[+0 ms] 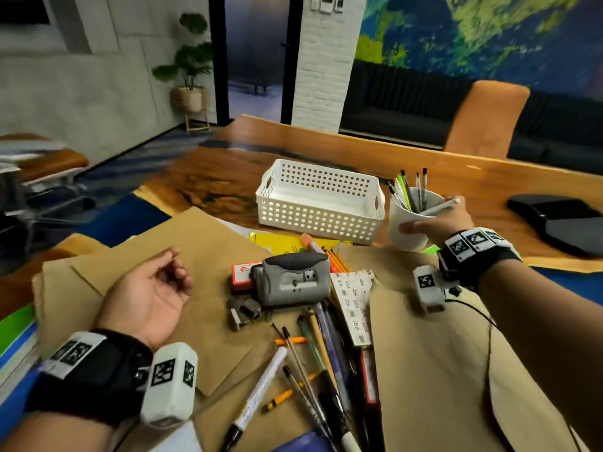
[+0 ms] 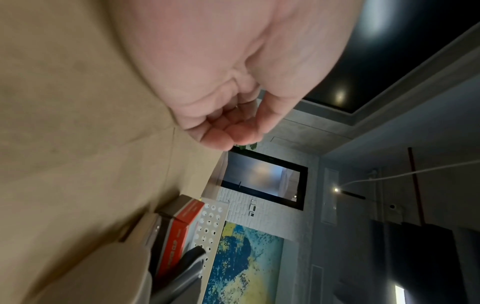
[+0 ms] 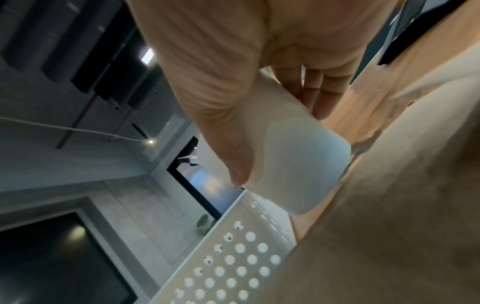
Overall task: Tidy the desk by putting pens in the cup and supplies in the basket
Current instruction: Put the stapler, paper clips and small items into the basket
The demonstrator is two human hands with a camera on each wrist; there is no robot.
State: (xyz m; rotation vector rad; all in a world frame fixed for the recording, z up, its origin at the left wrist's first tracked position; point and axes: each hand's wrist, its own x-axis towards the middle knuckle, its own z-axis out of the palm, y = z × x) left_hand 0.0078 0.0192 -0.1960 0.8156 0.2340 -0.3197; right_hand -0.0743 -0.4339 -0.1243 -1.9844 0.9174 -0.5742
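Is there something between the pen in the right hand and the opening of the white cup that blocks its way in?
Nothing visible blocks it. The right hand holds the white pen right at the rim of the white cup. The pens already in the cup lean toward its far side, and the near part of the opening looks free.

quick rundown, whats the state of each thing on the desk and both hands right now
white perforated plastic basket: upright, nothing visible inside
white cup: upright, several pens in it
white pen: held over the cup by the right hand
right hand: holding the white pen
left hand: palm up on brown paper, loosely curled, holding nothing
grey stapler: lying on the desk
loose pens and pencils: scattered on the paper
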